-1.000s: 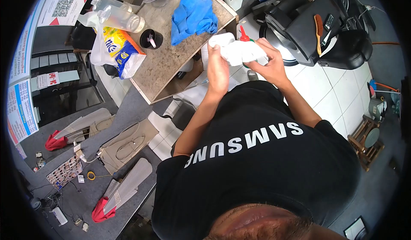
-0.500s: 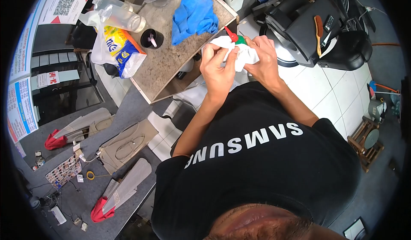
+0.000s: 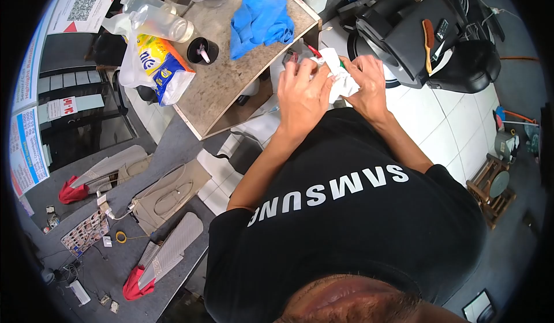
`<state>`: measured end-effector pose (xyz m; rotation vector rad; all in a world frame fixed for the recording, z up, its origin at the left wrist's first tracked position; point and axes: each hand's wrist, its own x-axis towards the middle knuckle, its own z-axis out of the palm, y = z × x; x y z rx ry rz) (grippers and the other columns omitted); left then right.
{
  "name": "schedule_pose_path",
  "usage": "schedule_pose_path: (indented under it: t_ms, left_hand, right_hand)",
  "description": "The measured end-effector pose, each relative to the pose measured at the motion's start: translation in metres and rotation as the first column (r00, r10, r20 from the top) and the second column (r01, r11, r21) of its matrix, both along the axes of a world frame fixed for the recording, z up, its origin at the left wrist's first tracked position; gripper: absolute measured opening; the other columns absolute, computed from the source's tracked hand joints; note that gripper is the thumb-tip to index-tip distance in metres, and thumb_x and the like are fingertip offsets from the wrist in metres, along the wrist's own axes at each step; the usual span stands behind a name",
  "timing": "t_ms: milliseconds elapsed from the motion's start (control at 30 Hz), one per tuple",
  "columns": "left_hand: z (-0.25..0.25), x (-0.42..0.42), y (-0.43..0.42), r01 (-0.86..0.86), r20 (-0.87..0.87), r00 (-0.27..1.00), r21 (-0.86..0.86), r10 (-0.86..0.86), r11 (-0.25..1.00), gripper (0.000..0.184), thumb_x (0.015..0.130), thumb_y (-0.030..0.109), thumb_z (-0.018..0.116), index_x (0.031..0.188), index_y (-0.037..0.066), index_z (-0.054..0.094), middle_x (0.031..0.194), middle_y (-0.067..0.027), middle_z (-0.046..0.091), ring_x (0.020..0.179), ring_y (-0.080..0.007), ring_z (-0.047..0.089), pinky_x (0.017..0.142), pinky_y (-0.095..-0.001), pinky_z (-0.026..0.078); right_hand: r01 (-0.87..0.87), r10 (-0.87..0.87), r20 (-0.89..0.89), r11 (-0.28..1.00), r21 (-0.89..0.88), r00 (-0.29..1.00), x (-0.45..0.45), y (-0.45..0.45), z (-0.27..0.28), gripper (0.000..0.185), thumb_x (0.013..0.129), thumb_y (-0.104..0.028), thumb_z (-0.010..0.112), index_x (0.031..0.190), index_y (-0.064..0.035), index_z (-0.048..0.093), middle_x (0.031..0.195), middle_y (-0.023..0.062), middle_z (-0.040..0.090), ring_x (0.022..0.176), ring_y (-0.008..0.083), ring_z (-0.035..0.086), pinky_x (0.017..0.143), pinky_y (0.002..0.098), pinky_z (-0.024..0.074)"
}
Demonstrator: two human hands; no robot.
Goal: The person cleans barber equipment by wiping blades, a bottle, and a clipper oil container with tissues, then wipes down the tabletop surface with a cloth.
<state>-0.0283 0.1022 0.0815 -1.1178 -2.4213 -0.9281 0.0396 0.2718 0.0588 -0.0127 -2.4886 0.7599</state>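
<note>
A crumpled white cloth or tissue is between my two hands, in front of my chest. My left hand is closed, its fingers pinching the white cloth against a bottle. On the other side my right hand is wrapped round the bottle, most of which the cloth and fingers cover. The bottle's red nozzle points up and left, and a bit of its green collar shows. Just left of the hands is the worn tabletop with a blue cloth on it.
On the table stand clear bottles, a black cup and a yellow-blue packet. A black salon chair is at the upper right, a wooden stool at the far right. The lower-left counter holds cables and red-tipped grey items.
The bottle, first mostly lying behind white cloth, has been turned so its red nozzle tilts left. My left hand has come over the cloth, now bunched, and covers more of the bottle.
</note>
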Motion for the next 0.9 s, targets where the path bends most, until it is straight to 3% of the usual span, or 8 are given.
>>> schedule_pose_path:
  t_ms: [300, 500, 600, 700, 733, 800, 867, 900]
  left_hand:
    - [0.001, 0.003, 0.01, -0.009, 0.239, 0.967, -0.31, 0.087, 0.951, 0.018, 0.1, 0.025, 0.066, 0.108, 0.009, 0.071, 0.067, -0.0114, 0.069, 0.06, -0.0358, 0.068, 0.051, -0.0457, 0.049]
    - [-0.019, 0.0, 0.003, 0.049, 0.054, 0.997, 0.122, -0.056, 0.991, 0.016, 0.097, 0.02, 0.072, 0.107, 0.007, 0.071, 0.065, -0.0103, 0.068, 0.057, -0.0281, 0.069, 0.05, -0.0397, 0.048]
    - [-0.038, 0.011, -0.002, -0.051, 0.337, 0.939, 0.341, -0.071, 0.939, 0.021, 0.103, 0.022, 0.066, 0.114, 0.005, 0.069, 0.075, -0.0114, 0.072, 0.064, -0.0249, 0.072, 0.053, -0.0385, 0.051]
    - [-0.046, 0.001, 0.0, -0.3, 0.738, 0.662, 0.424, -0.134, 0.854, 0.03, 0.11, 0.029, 0.056, 0.117, 0.002, 0.068, 0.079, -0.0066, 0.071, 0.06, -0.0159, 0.066, 0.051, -0.0346, 0.049]
    - [-0.038, -0.002, 0.002, -0.27, 0.753, 0.603, 0.503, -0.263, 0.821, 0.039, 0.113, 0.034, 0.049, 0.116, -0.001, 0.066, 0.08, -0.0024, 0.066, 0.063, -0.0096, 0.06, 0.054, -0.0309, 0.048]
    - [-0.033, -0.005, 0.004, -0.227, 0.797, 0.448, 0.54, -0.406, 0.81, 0.039, 0.113, 0.034, 0.049, 0.115, -0.001, 0.065, 0.079, -0.0007, 0.064, 0.066, -0.0098, 0.06, 0.059, -0.029, 0.047]
    - [-0.031, -0.008, 0.003, -0.21, 0.8, 0.321, 0.582, -0.507, 0.786, 0.036, 0.112, 0.031, 0.052, 0.112, -0.002, 0.065, 0.076, -0.0022, 0.062, 0.072, -0.009, 0.06, 0.059, -0.0258, 0.045]
    - [-0.039, -0.009, 0.001, -0.154, 0.791, 0.417, 0.548, -0.448, 0.822, 0.034, 0.111, 0.029, 0.054, 0.112, -0.002, 0.065, 0.077, -0.0031, 0.062, 0.071, -0.0095, 0.06, 0.057, -0.0264, 0.045]
  right_hand:
    - [-0.037, 0.035, 0.017, 0.994, 0.105, 0.999, 0.009, 0.012, -0.012, 0.057, 0.067, -0.014, 0.086, 0.122, -0.0084, 0.075, 0.087, 0.0056, 0.054, 0.087, 0.0245, 0.056, 0.084, 0.0402, 0.0412]
    - [0.047, -0.047, -0.001, 0.999, -0.022, 0.999, 0.007, 0.013, -0.01, 0.057, 0.068, -0.019, 0.088, 0.122, -0.0069, 0.075, 0.083, 0.0052, 0.052, 0.086, 0.0236, 0.055, 0.082, 0.0388, 0.0397]
    - [0.075, -0.072, 0.035, 0.995, -0.072, 0.997, 0.005, 0.017, 0.0, 0.057, 0.069, -0.019, 0.089, 0.122, -0.004, 0.075, 0.083, 0.006, 0.054, 0.086, 0.0238, 0.055, 0.081, 0.0373, 0.0395]
    - [-0.017, 0.01, -0.035, 0.978, -0.209, 0.999, 0.004, 0.014, -0.005, 0.052, 0.072, -0.02, 0.086, 0.121, -0.003, 0.076, 0.082, 0.0056, 0.056, 0.082, 0.0225, 0.054, 0.079, 0.0353, 0.0393]
    - [-0.068, 0.061, -0.035, 0.965, -0.254, 0.998, 0.003, 0.012, -0.006, 0.051, 0.073, -0.018, 0.085, 0.121, -0.0024, 0.076, 0.082, 0.0057, 0.057, 0.083, 0.0228, 0.055, 0.079, 0.0348, 0.0395]
    - [-0.168, 0.167, -0.029, 0.932, -0.321, 0.985, 0.001, 0.009, -0.01, 0.049, 0.075, -0.011, 0.081, 0.122, 0.0014, 0.073, 0.084, 0.0076, 0.059, 0.084, 0.0219, 0.056, 0.081, 0.0343, 0.0421]
    - [-0.137, 0.175, 0.028, 0.851, -0.506, 0.984, -0.001, 0.007, -0.016, 0.048, 0.078, -0.011, 0.08, 0.123, 0.0033, 0.072, 0.084, 0.0084, 0.059, 0.083, 0.0207, 0.055, 0.08, 0.0341, 0.0435]
    - [-0.114, 0.182, 0.057, 0.799, -0.591, 0.982, -0.001, 0.007, -0.018, 0.048, 0.079, -0.011, 0.08, 0.123, 0.0042, 0.071, 0.083, 0.0088, 0.058, 0.083, 0.0201, 0.054, 0.08, 0.0341, 0.0442]
